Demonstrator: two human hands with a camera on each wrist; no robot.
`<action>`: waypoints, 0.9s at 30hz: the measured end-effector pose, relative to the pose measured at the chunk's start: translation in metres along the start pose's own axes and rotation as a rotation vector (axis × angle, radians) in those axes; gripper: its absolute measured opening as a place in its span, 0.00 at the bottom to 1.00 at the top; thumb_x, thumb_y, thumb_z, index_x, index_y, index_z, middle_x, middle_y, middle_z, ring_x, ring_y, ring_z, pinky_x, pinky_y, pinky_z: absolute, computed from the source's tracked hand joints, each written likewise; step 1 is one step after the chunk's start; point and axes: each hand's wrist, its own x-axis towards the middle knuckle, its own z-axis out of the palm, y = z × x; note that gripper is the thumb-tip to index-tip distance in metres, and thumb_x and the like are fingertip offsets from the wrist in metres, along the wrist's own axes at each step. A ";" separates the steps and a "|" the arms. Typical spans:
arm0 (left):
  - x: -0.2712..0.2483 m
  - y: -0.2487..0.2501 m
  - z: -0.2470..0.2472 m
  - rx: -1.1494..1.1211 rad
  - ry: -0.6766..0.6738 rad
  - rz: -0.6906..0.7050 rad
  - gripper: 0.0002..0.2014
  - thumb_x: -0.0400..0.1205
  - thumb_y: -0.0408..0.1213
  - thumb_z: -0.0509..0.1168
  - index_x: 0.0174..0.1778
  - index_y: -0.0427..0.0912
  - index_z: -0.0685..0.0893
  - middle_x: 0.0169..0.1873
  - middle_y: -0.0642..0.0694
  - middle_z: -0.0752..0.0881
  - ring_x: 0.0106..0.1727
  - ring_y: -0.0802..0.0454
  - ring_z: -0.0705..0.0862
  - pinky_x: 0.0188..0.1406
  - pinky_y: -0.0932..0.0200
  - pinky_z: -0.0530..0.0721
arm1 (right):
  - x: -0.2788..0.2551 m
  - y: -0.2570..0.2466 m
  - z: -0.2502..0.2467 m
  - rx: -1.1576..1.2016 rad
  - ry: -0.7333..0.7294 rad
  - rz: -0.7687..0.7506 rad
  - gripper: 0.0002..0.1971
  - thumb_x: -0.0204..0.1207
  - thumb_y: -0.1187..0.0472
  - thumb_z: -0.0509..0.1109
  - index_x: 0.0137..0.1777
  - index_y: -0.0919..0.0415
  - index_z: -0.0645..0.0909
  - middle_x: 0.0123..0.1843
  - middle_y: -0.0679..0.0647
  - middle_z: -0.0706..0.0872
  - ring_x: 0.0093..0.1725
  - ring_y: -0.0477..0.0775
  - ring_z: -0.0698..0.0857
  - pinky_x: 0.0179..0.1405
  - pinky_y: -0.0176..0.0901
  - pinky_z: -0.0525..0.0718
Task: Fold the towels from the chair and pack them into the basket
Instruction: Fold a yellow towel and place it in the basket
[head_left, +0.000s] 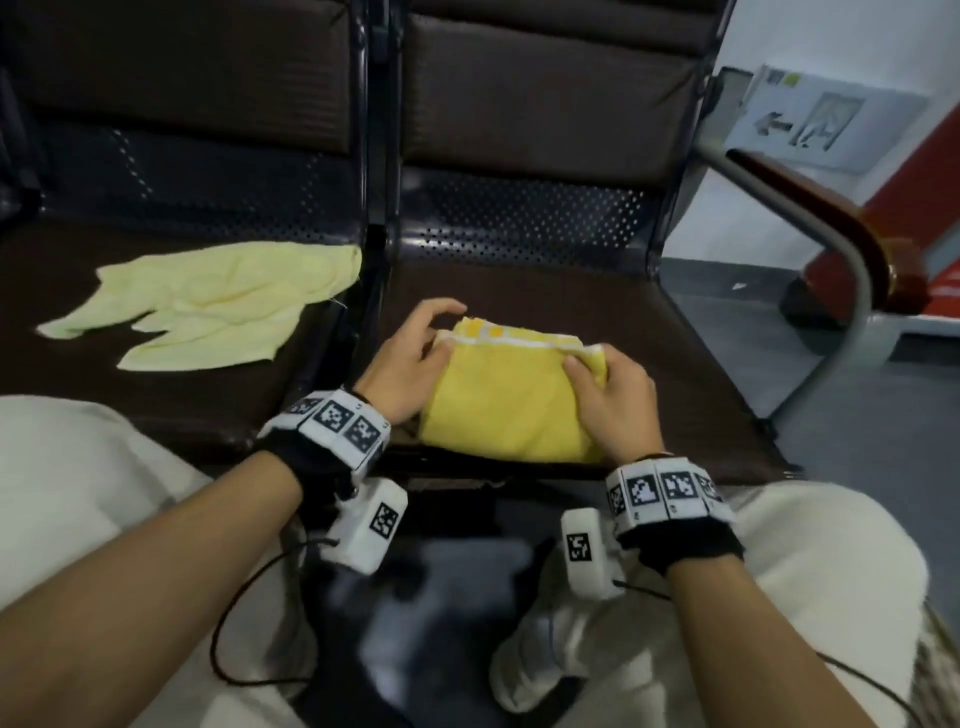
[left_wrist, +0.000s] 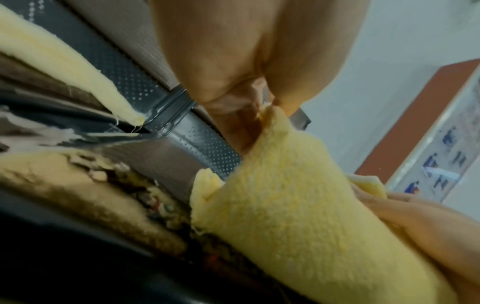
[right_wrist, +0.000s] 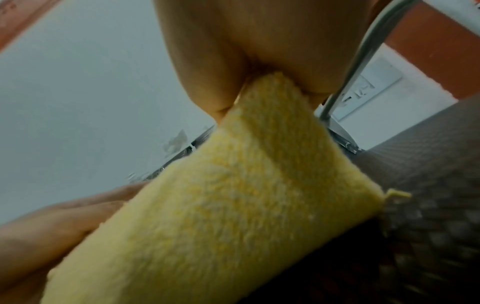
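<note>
A folded bright yellow towel (head_left: 498, 400) with a white stripe along its far edge lies on the right dark seat (head_left: 675, 374). My left hand (head_left: 415, 353) pinches the towel's far left corner, thumb on top. At the far right corner my right hand (head_left: 608, 384) pinches it the same way. The left wrist view shows the towel (left_wrist: 298, 205) pinched at its tip by the left hand (left_wrist: 259, 105). In the right wrist view the towel (right_wrist: 233, 205) runs up into the right hand (right_wrist: 254, 82). A pale yellow towel (head_left: 208, 306) lies crumpled on the left seat. No basket is in view.
The two dark seats have perforated metal backs (head_left: 519, 218) and a gap between them. A curved metal armrest (head_left: 831, 249) with a red-brown pad stands at the right. My knees in light trousers (head_left: 779, 571) are below the seat's front edge.
</note>
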 end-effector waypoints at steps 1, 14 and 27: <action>0.008 -0.003 0.001 -0.021 -0.003 -0.012 0.14 0.85 0.36 0.56 0.64 0.56 0.74 0.40 0.40 0.85 0.37 0.48 0.82 0.37 0.52 0.77 | 0.008 0.001 0.002 -0.005 -0.016 0.022 0.09 0.79 0.53 0.67 0.47 0.57 0.84 0.47 0.58 0.88 0.54 0.64 0.84 0.43 0.39 0.69; 0.130 -0.043 0.031 0.068 -0.128 -0.266 0.16 0.81 0.30 0.58 0.57 0.55 0.82 0.58 0.48 0.83 0.52 0.53 0.82 0.42 0.58 0.81 | 0.112 0.029 0.023 -0.244 -0.318 0.396 0.21 0.78 0.52 0.67 0.69 0.59 0.75 0.62 0.58 0.82 0.63 0.60 0.80 0.49 0.42 0.72; 0.078 -0.029 0.030 0.458 -0.204 0.079 0.25 0.74 0.28 0.68 0.67 0.51 0.78 0.66 0.46 0.69 0.68 0.47 0.68 0.70 0.54 0.68 | 0.053 0.011 0.000 -0.558 -0.663 -0.140 0.18 0.75 0.46 0.70 0.61 0.50 0.76 0.57 0.46 0.77 0.62 0.52 0.77 0.61 0.51 0.78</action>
